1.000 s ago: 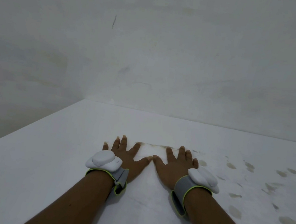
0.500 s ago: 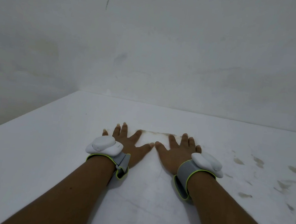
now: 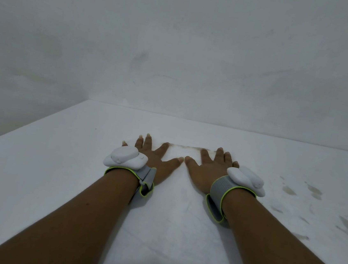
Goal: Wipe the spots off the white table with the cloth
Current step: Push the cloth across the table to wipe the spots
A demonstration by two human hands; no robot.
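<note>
Scuffed grey wall (image 3: 199,48) meets a corner; dim light.

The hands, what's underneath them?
A white cloth, pressed flat by the left hand and right hand; its far edge looks stained. The table beneath is covered.

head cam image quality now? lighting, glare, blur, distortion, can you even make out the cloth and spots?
Head view: dim, flat, bluish light, no glare; soft shadows only under the wrists. Wide-angle bend shows in the forearms. Left hand and right hand are sharp, no motion blur. The white cloth barely separates from the white table; only its stained far edge shows. Spots on the right read faint but visible.
</note>
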